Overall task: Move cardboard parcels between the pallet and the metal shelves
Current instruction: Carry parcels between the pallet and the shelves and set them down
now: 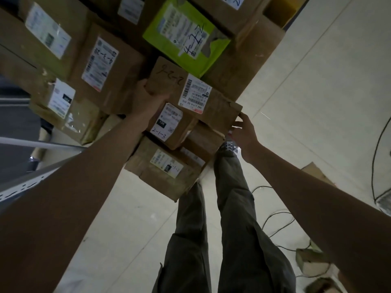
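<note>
A brown cardboard parcel (169,81) marked "2-2-2", with a white barcode label, is held over a pile of parcels. My left hand (148,98) grips its near left end from below. At the parcel's right corner my right hand (243,130) touches the edge with its fingertips. Under it lie parcels marked "2-1-3" (169,125) and "2-1-2" (165,166). A bright green parcel (186,32) sits just behind it.
More brown parcels (101,66) with white labels crowd the left and back. A pale metal shelf post (23,185) runs along the lower left. My legs stand on the light floor (317,81); cables (275,218) and small boxes lie at the right.
</note>
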